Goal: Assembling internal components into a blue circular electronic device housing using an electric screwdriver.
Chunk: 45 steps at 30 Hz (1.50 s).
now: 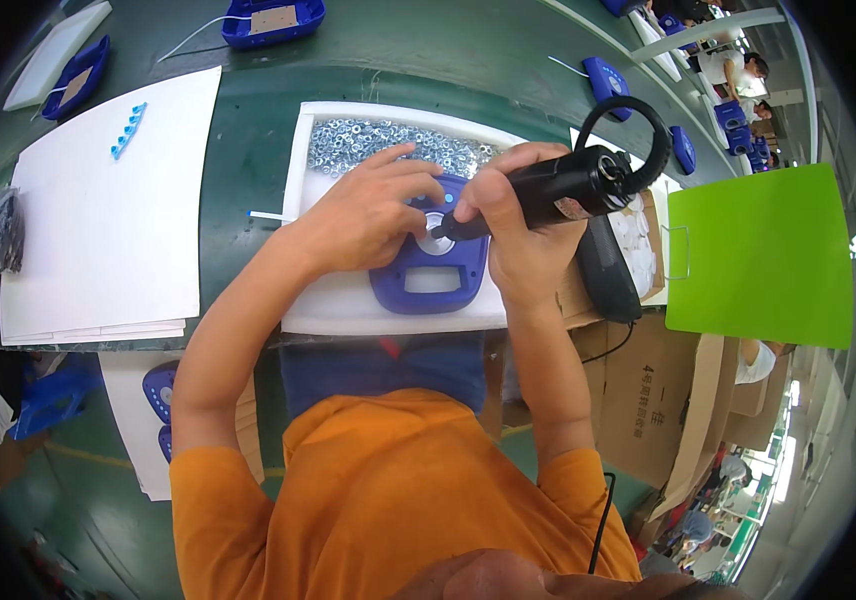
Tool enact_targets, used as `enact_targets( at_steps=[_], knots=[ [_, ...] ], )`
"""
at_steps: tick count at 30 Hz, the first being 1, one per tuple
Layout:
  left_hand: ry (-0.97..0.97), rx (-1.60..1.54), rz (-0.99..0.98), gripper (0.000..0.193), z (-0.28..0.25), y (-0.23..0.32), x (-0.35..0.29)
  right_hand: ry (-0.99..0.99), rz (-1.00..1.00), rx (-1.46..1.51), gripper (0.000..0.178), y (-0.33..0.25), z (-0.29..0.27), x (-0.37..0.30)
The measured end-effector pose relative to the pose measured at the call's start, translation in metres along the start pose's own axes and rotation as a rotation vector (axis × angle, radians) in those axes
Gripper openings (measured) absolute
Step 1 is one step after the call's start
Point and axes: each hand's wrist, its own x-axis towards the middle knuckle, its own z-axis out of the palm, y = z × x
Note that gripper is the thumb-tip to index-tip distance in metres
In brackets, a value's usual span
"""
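A blue plastic housing (pixel 388 285) with a rectangular cutout lies on the white foam tray in front of me. A pale round piece (pixel 436 243) sits in its middle. My right hand (pixel 523 225) grips a black electric screwdriver (pixel 560 192), held slanted with its tip down at the round piece. My left hand (pixel 373 208) lies over the housing's left side, fingers spread and fingertips close to the screwdriver's tip. Whether a small part is under those fingertips is hidden. Behind the housing, many small metal nuts (pixel 363 138) fill the tray's far section.
The white foam tray (pixel 333 312) rests on a green table. White sheets (pixel 108 230) with a blue clip-like strip (pixel 129 131) lie left. Further blue housings (pixel 273 22) stand beyond. To the right are a black elongated device (pixel 608 268), a bright green board (pixel 763 255) and a cardboard box (pixel 648 390).
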Motion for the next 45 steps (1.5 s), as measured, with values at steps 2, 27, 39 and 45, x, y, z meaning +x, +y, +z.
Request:
enact_targets(
  at_steps=[2,27,39,45],
  knots=[
    [0.000,0.002,0.003,0.017,0.000,-0.001,0.001,-0.163,0.051,0.150,0.034,0.001,-0.005,0.009],
    [0.010,-0.013,-0.020,0.018,0.003,-0.002,0.001,-0.150,0.052,0.001,0.028,0.004,-0.004,0.008],
    [0.001,-0.016,-0.019,0.020,0.001,-0.003,0.001,-0.181,0.083,0.096,0.023,0.006,-0.010,0.012],
    [-0.014,-0.016,-0.013,0.020,0.001,-0.003,0.003,-0.214,0.092,0.070,0.028,0.002,-0.013,0.013]
  ],
)
